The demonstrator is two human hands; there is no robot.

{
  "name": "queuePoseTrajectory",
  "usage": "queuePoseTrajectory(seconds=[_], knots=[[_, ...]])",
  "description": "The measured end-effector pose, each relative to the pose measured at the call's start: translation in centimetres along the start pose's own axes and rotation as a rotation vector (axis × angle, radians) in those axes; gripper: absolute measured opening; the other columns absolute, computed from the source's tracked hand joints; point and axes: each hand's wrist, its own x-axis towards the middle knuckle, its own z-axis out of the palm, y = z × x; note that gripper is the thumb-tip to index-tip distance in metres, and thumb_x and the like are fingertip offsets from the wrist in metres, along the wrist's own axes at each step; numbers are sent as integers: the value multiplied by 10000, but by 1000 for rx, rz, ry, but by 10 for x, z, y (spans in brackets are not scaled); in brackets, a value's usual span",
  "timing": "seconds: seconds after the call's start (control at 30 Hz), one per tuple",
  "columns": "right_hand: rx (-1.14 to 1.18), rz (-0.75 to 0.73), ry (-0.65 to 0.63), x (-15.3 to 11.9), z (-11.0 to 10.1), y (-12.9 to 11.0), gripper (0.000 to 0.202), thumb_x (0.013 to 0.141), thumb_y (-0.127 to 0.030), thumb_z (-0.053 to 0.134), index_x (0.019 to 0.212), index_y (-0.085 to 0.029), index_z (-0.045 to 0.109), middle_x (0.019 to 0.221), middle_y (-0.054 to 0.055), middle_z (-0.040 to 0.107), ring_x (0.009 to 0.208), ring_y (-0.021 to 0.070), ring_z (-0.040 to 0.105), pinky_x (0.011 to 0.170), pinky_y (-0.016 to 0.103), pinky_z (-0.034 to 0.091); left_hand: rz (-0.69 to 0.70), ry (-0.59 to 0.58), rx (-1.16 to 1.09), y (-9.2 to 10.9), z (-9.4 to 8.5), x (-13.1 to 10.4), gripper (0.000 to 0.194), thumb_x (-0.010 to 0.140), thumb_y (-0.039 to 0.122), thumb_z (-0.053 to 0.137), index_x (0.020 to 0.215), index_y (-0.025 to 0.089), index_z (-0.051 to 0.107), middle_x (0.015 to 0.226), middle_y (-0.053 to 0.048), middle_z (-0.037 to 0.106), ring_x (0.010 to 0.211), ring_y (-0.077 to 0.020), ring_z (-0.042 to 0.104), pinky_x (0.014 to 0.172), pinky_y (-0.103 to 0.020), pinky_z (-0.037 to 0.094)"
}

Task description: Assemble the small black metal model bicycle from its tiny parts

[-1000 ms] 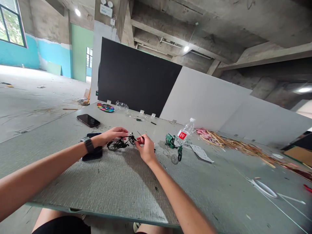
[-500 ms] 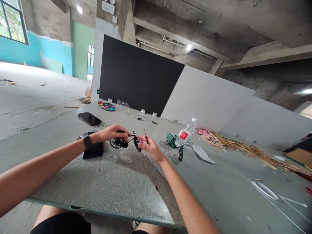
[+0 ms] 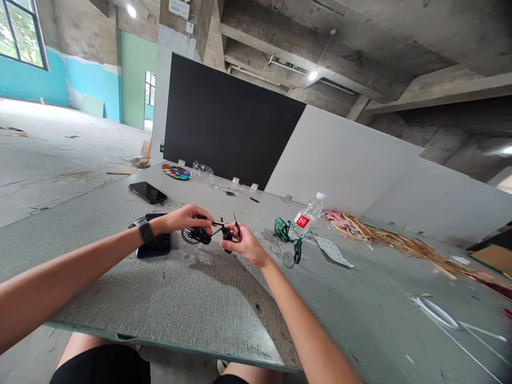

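Note:
My left hand (image 3: 192, 217) is closed on the upper frame of a small black model bicycle (image 3: 196, 235), its fingers covering the seat area. The bicycle is held upright just above the table, rear wheel to the left. At the front end, my right hand (image 3: 245, 246) is closed, its thumb and fingers around the front wheel, which is partly hidden. A thin dark stick-like tool (image 3: 236, 221) juts up between the fingers of my right hand; its lower end is hidden. To the right stands a green model bicycle (image 3: 285, 230) on the table.
A dark phone (image 3: 147, 192) lies at the left, and a dark blue flat case (image 3: 154, 246) lies under my left wrist. A clear bottle (image 3: 310, 214) and a paper sheet (image 3: 334, 251) are right of the green bicycle. Wood strips (image 3: 394, 242) and a paint palette (image 3: 176, 172) lie farther back.
My right hand has closed in on the front wheel, its thumb now bent across it. The thin tool has tilted slightly left. My left hand keeps its hold on the black bicycle.

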Motion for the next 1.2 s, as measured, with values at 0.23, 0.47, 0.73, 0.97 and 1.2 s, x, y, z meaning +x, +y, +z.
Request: queuePoseTrajectory(seconds=[0.23,0.47,0.73,0.97,1.2], knots=[[-178,-63,137,4,5,6,485,660,-486,808,820,-227,430,846,-16,550,715,137,509,646,250,449,-23,73,3,-1,5,0,295,910,430,613,979,175,744,909,-68,775,837,-197,707,756,-295,518],[-246,-128,262,6,10,7,470,747,-429,744,729,-246,311,976,58,688,752,173,607,703,293,473,-29,117,58,-6,6,2,339,917,455,593,978,155,740,897,-77,775,837,-201,702,767,-306,514],[-253,-116,287,6,15,7,457,763,-465,707,724,-255,303,966,63,689,748,185,638,662,304,499,-27,147,77,-9,8,4,308,901,440,612,958,172,752,880,-62,780,833,-200,703,776,-301,510],[-251,-160,290,6,7,10,400,841,-482,640,743,-249,330,1035,78,702,894,196,649,815,328,492,-11,145,86,-12,6,5,290,905,428,614,962,178,750,868,-54,782,825,-189,708,775,-298,502],[-363,-127,399,2,-12,11,341,850,-484,613,780,-240,385,945,63,673,851,198,621,759,322,475,-20,181,110,-16,5,5,313,905,444,609,949,167,747,859,-63,782,796,-189,701,715,-286,491]])
